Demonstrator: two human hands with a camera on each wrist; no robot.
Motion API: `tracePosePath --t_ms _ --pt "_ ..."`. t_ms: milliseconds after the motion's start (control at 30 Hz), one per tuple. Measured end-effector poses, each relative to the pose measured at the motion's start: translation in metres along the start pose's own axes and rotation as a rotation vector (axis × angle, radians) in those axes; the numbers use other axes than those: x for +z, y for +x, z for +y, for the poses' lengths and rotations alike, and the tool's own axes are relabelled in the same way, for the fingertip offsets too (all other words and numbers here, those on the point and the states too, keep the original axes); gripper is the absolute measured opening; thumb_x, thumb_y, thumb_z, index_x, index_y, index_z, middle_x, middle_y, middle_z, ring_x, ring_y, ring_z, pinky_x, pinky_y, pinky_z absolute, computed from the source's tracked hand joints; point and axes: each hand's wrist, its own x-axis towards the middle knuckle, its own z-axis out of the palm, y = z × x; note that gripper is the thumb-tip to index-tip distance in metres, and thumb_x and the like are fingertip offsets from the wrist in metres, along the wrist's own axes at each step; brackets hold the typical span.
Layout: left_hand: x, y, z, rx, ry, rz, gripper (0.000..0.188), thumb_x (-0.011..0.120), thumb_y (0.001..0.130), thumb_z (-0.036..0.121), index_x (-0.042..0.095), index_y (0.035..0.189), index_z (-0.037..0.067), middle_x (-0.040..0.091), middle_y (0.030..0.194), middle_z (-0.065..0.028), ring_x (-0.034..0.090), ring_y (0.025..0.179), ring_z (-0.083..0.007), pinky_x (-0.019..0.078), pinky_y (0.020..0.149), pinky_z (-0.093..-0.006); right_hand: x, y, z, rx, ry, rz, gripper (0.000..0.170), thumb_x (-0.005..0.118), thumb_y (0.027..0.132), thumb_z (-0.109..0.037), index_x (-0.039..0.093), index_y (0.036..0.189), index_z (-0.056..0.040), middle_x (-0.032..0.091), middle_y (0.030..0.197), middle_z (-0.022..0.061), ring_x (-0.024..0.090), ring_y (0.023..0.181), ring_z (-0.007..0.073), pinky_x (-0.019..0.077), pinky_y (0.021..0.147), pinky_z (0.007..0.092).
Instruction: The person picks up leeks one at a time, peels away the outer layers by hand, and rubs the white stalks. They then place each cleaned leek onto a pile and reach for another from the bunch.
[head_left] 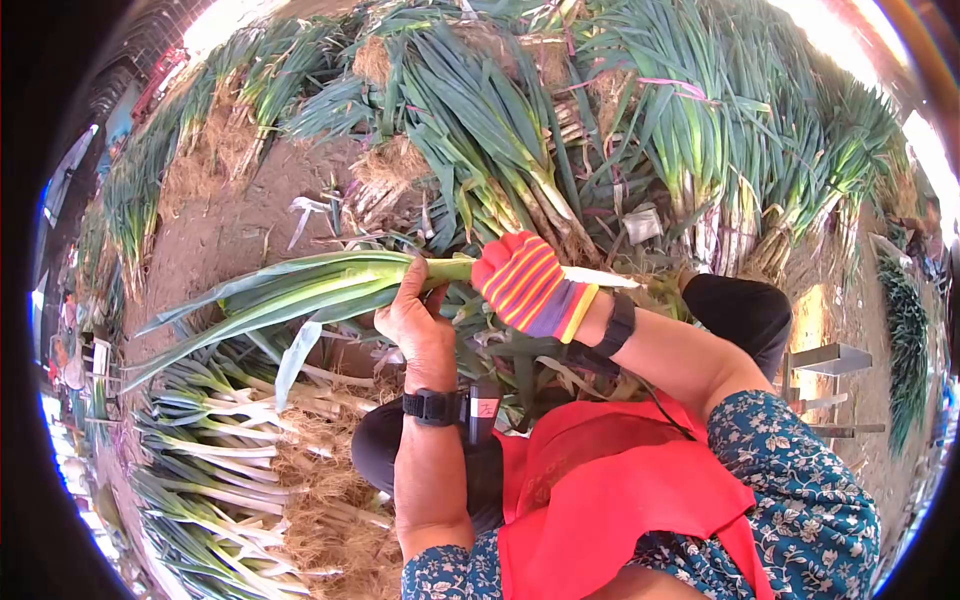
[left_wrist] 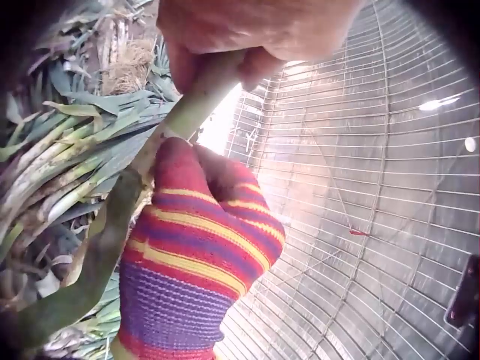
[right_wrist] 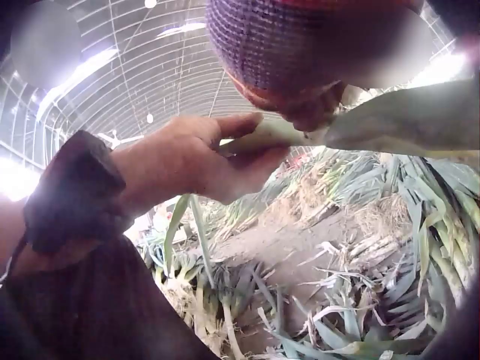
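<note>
A long leek (head_left: 340,278) lies level across the head view, its green leaves to the left and its white end (head_left: 600,277) to the right. My bare left hand (head_left: 415,318) grips its stalk where the leaves begin. Just right of it, my right hand (head_left: 528,287), in a striped glove, pinches the same stalk. In the left wrist view the gloved fingers hold the stalk (left_wrist: 204,94) close below the bare hand (left_wrist: 259,30). A loose leaf (left_wrist: 94,262) hangs beside the glove, and another leaf (head_left: 298,362) droops under the stalk.
Rooted leeks (head_left: 215,470) lie in a row at the lower left. Tied bundles (head_left: 480,130) fill the ground ahead and to the right. Leaf scraps lie on the bare soil (head_left: 290,190). A metal stand (head_left: 832,360) is at the right, near my knee (head_left: 740,315).
</note>
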Motion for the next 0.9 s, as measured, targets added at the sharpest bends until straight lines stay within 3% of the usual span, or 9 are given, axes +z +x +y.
tracePosePath --t_ms 167,267,367,500,633,700,767,800,900 --pt "0.007 -0.013 -0.019 -0.09 0.058 -0.028 0.033 0.072 0.069 -0.003 0.059 0.099 0.003 0.061 0.092 -0.0061 0.061 0.077 -0.0204 0.054 0.06 -0.0324 0.026 -0.03 -0.037 -0.431 -0.611 -0.426 0.013 0.061 0.062 -0.018 0.058 0.057 -0.0056 0.052 0.056 0.0099 0.051 0.053 0.0249 0.0367 0.044 0.0393" --pt "0.01 -0.028 -0.032 -0.093 0.13 -0.087 0.033 0.07 0.071 -0.004 0.058 0.101 0.004 0.061 0.094 -0.0066 0.061 0.079 -0.022 0.0538 0.061 -0.0349 0.081 -0.059 -0.038 -0.42 -0.256 -0.719 0.013 0.062 0.061 -0.015 0.061 0.059 -0.0027 0.053 0.055 0.0138 0.051 0.052 0.0262 0.0376 0.043 0.0406" --pt "0.009 -0.03 -0.039 -0.053 0.155 -0.122 0.034 0.068 0.072 -0.004 0.058 0.103 0.005 0.06 0.097 -0.0074 0.061 0.083 -0.0234 0.0535 0.063 -0.0377 0.098 -0.084 -0.032 -0.625 -0.761 -0.413 0.013 0.064 0.06 -0.017 0.06 0.058 -0.0049 0.052 0.055 0.0116 0.052 0.052 0.0272 0.0383 0.043 0.0415" --pt "0.005 -0.045 -0.051 -0.079 0.161 -0.118 0.039 0.068 0.071 -0.005 0.056 0.107 0.004 0.059 0.1 -0.0076 0.06 0.086 -0.0227 0.0542 0.062 -0.035 0.147 -0.117 -0.036 -0.122 -0.056 -0.862 0.012 0.06 0.071 -0.019 0.062 0.061 -0.0133 0.054 0.058 0.0057 0.053 0.056 0.0253 0.04 0.047 0.0442" --pt "-0.007 -0.057 -0.072 -0.095 0.234 -0.162 0.039 0.068 0.072 -0.005 0.055 0.107 0.003 0.059 0.1 -0.0086 0.06 0.085 -0.023 0.0543 0.061 -0.0347 0.124 -0.129 -0.041 -0.27 -0.065 -0.933 0.007 0.061 0.072 -0.018 0.068 0.071 -0.0195 0.064 0.071 0.0031 0.058 0.06 0.0255 0.0412 0.047 0.0416" --pt "-0.005 -0.069 -0.074 0.004 0.133 -0.083 0.039 0.07 0.072 -0.003 0.054 0.107 0.002 0.059 0.1 -0.0089 0.061 0.084 -0.0229 0.0543 0.061 -0.0344 0.049 -0.128 -0.026 0.006 0.201 -0.954 0.009 0.061 0.07 -0.019 0.069 0.073 -0.0169 0.065 0.072 0.0065 0.063 0.067 0.0292 0.0468 0.054 0.045" --pt "-0.012 -0.045 -0.039 0.134 0.307 0.107 0.029 0.07 0.074 0.001 0.058 0.1 0.001 0.062 0.09 -0.0092 0.062 0.074 -0.0211 0.0544 0.059 -0.0321 0.038 -0.18 -0.003 0.022 0.252 -1.124 0.016 0.06 0.069 -0.019 0.07 0.079 -0.0141 0.067 0.079 0.009 0.066 0.076 0.03 0.0511 0.063 0.0473" --pt "-0.02 -0.027 -0.015 0.144 0.263 0.023 0.022 0.068 0.078 0.006 0.059 0.097 0.001 0.062 0.089 -0.0093 0.062 0.075 -0.0208 0.0541 0.062 -0.0313 0.054 -0.241 0.008 -0.027 0.286 -0.911 0.02 0.061 0.065 -0.025 0.071 0.077 -0.0113 0.067 0.075 0.0129 0.066 0.07 0.0322 0.0518 0.057 0.0444" --pt "-0.024 -0.018 0.053 0.275 0.215 -0.175 0.019 0.061 0.086 0.015 0.058 0.099 0.001 0.062 0.095 -0.0081 0.06 0.089 -0.0199 0.0492 0.078 -0.0323 0.012 -0.29 0.047 0.195 0.343 -1.175 0.021 0.058 0.068 -0.025 0.068 0.073 -0.0073 0.064 0.072 0.0166 0.065 0.067 0.0311 0.0523 0.06 0.0452"
